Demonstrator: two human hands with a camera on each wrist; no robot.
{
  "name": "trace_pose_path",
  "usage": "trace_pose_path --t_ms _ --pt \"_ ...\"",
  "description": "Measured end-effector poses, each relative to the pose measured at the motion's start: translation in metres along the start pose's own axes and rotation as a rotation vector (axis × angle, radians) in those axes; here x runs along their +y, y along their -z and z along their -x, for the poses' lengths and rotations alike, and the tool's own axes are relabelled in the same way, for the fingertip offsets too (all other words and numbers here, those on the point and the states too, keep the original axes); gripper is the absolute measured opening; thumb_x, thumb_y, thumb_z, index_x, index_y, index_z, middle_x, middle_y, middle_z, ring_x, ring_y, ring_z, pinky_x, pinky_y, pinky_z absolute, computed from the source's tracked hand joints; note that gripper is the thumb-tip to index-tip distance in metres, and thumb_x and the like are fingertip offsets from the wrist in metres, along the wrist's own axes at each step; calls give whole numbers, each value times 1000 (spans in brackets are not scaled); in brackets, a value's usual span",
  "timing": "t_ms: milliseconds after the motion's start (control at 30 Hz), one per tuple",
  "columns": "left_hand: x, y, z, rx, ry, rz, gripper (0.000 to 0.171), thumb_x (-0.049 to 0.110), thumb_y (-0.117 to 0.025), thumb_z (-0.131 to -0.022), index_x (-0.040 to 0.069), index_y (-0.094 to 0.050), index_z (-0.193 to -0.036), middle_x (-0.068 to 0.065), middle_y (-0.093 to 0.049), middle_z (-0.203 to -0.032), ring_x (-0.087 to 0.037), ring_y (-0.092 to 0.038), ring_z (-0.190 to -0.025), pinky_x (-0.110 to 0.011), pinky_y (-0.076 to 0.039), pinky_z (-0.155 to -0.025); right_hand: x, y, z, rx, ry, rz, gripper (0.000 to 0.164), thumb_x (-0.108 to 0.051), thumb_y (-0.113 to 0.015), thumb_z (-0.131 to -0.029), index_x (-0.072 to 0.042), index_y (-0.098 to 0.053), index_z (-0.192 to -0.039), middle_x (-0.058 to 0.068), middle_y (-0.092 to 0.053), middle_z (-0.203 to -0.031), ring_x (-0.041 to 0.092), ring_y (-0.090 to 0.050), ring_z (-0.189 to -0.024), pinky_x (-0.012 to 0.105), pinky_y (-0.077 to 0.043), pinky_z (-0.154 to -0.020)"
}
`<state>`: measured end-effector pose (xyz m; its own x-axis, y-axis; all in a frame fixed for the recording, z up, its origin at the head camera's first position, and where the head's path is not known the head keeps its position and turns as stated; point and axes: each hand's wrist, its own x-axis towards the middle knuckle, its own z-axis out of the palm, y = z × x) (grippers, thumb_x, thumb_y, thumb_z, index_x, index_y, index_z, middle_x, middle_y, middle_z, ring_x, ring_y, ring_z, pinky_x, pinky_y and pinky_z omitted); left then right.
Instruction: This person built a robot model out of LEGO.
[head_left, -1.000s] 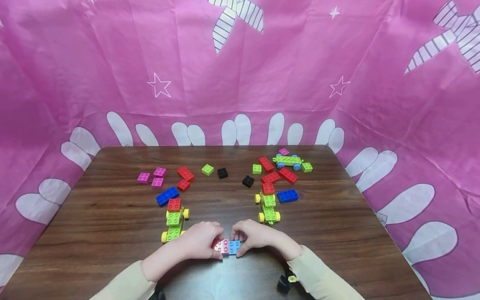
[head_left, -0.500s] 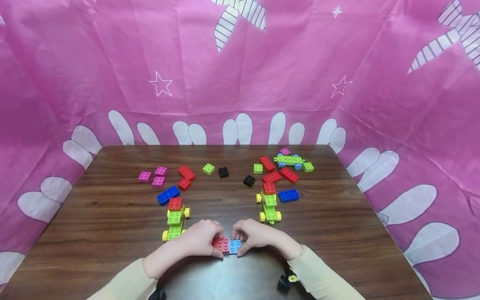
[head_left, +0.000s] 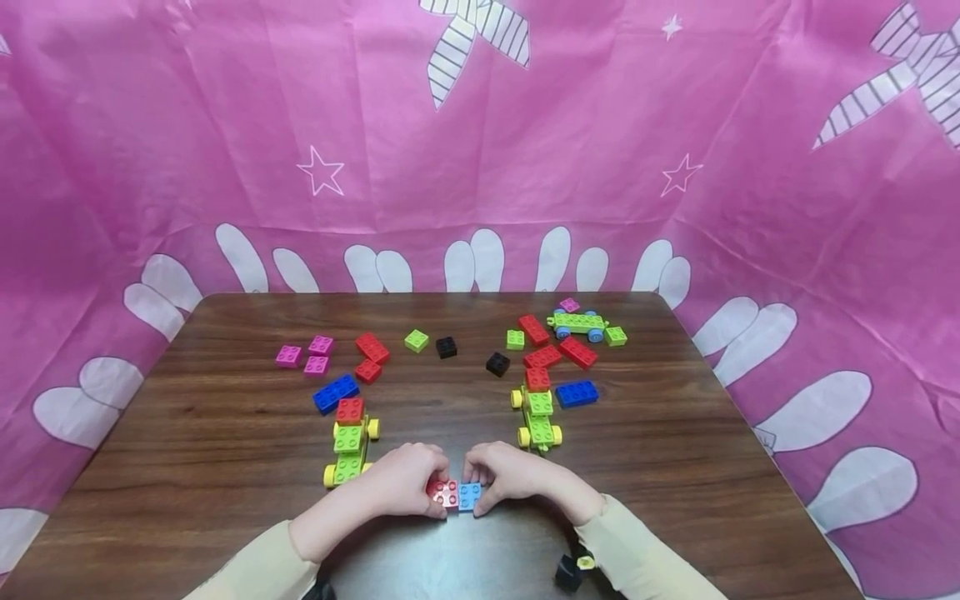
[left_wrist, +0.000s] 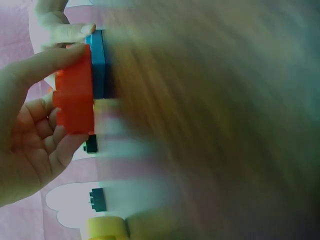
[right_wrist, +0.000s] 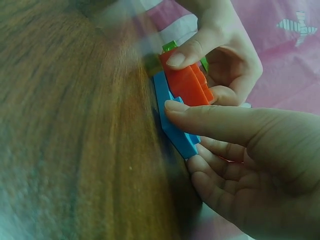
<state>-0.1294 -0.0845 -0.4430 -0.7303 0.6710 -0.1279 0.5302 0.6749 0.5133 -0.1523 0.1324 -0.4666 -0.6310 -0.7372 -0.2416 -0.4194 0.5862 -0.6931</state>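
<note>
Two bare hands meet over a dark brown wood-grain table (head_left: 187,467), as I watch from a distance through the head and wrist cameras. The person's left hand (head_left: 408,479) pinches a bright red plastic building brick (head_left: 447,493) between thumb and bent fingers, parted only as far as the brick demands. The right hand (head_left: 510,471), likewise drawn in to the span of its piece, grips a light-blue studded plastic brick (head_left: 469,496) by thumb and fingertips. Both pieces are low at the near part of the tabletop, between the hands, red on the left and light blue touching it on the right. My right wrist view shows the light-blue piece nearer the wood, seemingly reaching beneath the red; whether their studs are locked I cannot tell.

Just beyond the left forearm stands a lime-green plastic vehicle with yellow wheels (head_left: 347,439), a red block at its far end; a similar lime-green vehicle (head_left: 540,430) stands beyond the right hand. Farther back I see a lime-green base with blue wheels (head_left: 577,322) near loose red bricks, and three magenta square bricks (head_left: 317,365) at far left. Pink cloth with white shapes (head_left: 525,150) hangs behind.
</note>
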Motion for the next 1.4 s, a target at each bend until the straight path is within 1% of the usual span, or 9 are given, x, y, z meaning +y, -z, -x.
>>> trace_pose_path --t_ms 233,433,567,633,700,800,1033,1200,1400 --pt "6 1 1 -19 46 -47 32 35 -88 -69 18 -61 -75 11 -47 -69 -5 -42 -59 -21 -35 -52 0 0 0 -5 15 11 30 -17 -88 -71 -13 -66 -90 -10 -56 -81 -2 -49 -73 16 -45 -68" --pt "4 3 0 -30 16 -77 36 42 -89 -66 17 -67 -79 11 -51 -71 -3 -44 -60 -20 -38 -54 0 0 1 -1 24 12 30 -18 -87 -71 -13 -65 -90 -11 -55 -81 -2 -49 -72 15 -45 -67" --pt "2 6 -1 -44 -24 -52 39 41 -89 -66 15 -72 -90 11 -59 -78 0 -47 -66 -18 -42 -60 -1 -1 1 -6 21 -1 29 -17 -87 -71 -12 -65 -90 -11 -55 -81 -3 -49 -72 15 -45 -67" --pt "2 7 -1 -50 -34 -37 36 37 -88 -68 14 -73 -92 12 -60 -79 0 -48 -67 -17 -43 -61 -1 -1 1 -6 22 -1 29 -17 -87 -71 -12 -65 -90 -11 -55 -81 -3 -49 -72 15 -45 -67" --pt "2 8 -3 -54 -26 -16 31 33 -88 -70 14 -74 -90 12 -60 -77 0 -48 -66 -18 -43 -60 -1 -1 1 -6 21 2 29 -17 -87 -71 -13 -65 -90 -11 -55 -81 -3 -49 -72 15 -45 -67" --pt "2 8 -5 -70 11 18 25 30 -87 -71 15 -75 -87 13 -59 -73 -2 -49 -65 -18 -43 -59 -1 -1 1 -4 21 9 30 -17 -88 -71 -12 -65 -90 -11 -55 -80 -3 -49 -72 15 -45 -67" --pt "4 9 -9 -81 54 66 24 27 -89 -68 15 -76 -83 12 -62 -72 -3 -50 -65 -20 -44 -59 0 -1 0 -5 21 -1 30 -16 -87 -71 -12 -65 -90 -11 -55 -81 -3 -49 -72 15 -45 -67" --pt "6 8 -8 -64 60 86 23 25 -90 -67 13 -76 -81 10 -64 -72 -4 -51 -64 -20 -44 -59 0 -1 0 -2 21 4 30 -17 -87 -71 -12 -65 -90 -12 -55 -81 -3 -49 -72 15 -45 -67" --pt "8 7 -6 -54 69 71 23 25 -90 -67 14 -76 -81 11 -64 -72 -4 -50 -65 -21 -44 -60 -1 -1 1 5 18 3 30 -15 -88 -70 -12 -65 -90 -11 -54 -80 -3 -48 -72 15 -45 -67"
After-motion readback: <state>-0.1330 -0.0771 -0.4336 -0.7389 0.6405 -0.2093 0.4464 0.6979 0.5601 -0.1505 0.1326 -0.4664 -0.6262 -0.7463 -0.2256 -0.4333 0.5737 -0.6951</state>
